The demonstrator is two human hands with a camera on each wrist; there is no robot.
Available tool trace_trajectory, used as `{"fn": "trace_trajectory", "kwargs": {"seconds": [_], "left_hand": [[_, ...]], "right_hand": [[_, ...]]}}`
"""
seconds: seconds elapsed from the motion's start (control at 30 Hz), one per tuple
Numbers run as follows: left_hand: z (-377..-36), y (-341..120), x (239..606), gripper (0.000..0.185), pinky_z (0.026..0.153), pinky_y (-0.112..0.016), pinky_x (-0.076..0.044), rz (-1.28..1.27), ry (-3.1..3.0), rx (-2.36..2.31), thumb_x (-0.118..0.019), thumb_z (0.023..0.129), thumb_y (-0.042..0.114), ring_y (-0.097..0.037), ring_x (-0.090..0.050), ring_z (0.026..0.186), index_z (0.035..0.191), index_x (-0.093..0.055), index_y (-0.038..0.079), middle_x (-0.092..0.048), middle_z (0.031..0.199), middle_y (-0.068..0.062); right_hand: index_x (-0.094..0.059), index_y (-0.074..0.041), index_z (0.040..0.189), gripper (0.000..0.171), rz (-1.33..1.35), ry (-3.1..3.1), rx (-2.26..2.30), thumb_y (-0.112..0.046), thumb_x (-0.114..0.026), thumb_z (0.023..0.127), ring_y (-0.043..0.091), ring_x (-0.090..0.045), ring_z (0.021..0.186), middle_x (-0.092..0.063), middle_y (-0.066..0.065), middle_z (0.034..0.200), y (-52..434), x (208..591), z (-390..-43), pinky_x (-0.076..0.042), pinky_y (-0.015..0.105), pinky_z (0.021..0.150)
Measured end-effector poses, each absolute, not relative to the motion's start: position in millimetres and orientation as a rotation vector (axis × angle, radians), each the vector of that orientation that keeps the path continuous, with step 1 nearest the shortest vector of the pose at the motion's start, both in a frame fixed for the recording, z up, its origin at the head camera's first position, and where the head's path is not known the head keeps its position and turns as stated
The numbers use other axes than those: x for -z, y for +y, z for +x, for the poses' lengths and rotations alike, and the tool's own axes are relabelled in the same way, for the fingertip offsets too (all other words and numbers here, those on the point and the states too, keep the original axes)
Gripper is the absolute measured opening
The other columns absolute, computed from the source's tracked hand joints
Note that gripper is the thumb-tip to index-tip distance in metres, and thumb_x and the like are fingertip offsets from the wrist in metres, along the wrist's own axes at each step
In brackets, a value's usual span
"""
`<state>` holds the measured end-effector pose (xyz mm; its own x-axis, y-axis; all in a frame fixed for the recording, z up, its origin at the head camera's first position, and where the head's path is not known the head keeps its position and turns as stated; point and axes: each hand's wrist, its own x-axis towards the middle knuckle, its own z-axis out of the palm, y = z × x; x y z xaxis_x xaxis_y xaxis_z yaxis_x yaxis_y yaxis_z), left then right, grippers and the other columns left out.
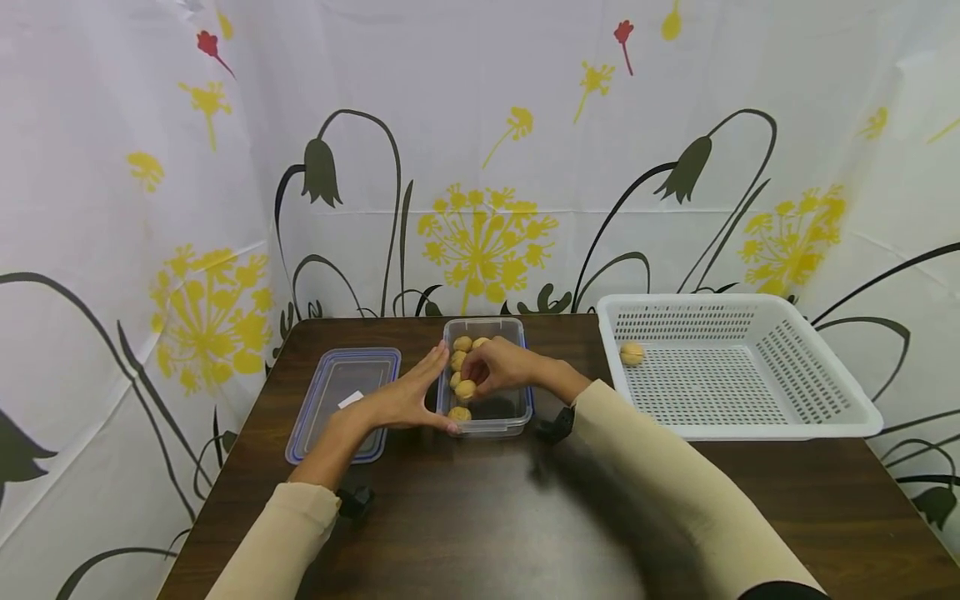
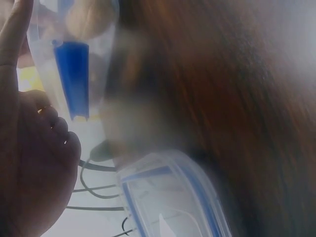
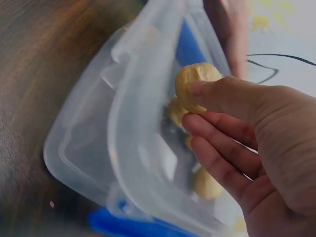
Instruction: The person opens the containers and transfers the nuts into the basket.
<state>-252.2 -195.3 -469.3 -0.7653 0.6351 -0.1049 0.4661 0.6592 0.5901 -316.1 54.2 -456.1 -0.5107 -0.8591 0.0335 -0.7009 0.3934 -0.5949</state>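
Note:
A clear plastic container (image 1: 517, 410) with blue clips stands mid-table and holds several round tan nuts (image 1: 459, 360). My right hand (image 1: 480, 375) reaches into it and pinches one nut (image 1: 466, 388) between thumb and fingers; the right wrist view shows that nut (image 3: 195, 84) at my fingertips (image 3: 197, 121) above the container (image 3: 123, 143). My left hand (image 1: 420, 392) lies with straight fingers against the container's left side. In the left wrist view the left hand (image 2: 29, 163) sits beside the container wall (image 2: 74, 74).
The container's clear, blue-rimmed lid (image 1: 341, 400) lies flat to the left, also seen as the lid (image 2: 168, 197). A white slotted basket (image 1: 817, 367) at the right holds one nut (image 1: 632, 354). The dark wooden table (image 1: 480, 517) is ringed by a flowered curtain.

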Motion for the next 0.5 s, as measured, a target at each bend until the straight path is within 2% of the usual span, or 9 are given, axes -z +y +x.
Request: {"fn": "trace_trajectory", "kwargs": {"seconds": [0.2, 0.5], "left_hand": [[-252, -195, 469, 0.13, 0.129, -0.064, -0.015, 0.881, 2.572, -0.794, -0.089, 0.085, 0.046, -0.04, 0.005, 0.163, 0.168, -0.001, -0.003, 0.011, 0.177, -0.02], [-255, -196, 473, 0.13, 0.129, -0.063, -0.013, 0.905, 2.59, -0.804, -0.09, 0.085, 0.044, -0.044, 0.003, 0.162, 0.166, -0.001, -0.006, 0.009, 0.176, -0.023]], "right_hand": [[-0.077, -0.005, 0.111, 0.025, -1.354, 2.339, 0.862, -0.009, -0.086, 0.089, 0.007, -0.074, 0.09, -0.078, 0.002, 0.1, 73, 440, -318, -0.06, 0.021, 0.082], [-0.076, -0.004, 0.112, 0.025, -1.28, 2.326, 0.973, -0.007, -0.085, 0.089, 0.012, -0.076, 0.092, -0.079, 0.004, 0.102, 108, 414, -318, -0.062, 0.026, 0.085]]}}
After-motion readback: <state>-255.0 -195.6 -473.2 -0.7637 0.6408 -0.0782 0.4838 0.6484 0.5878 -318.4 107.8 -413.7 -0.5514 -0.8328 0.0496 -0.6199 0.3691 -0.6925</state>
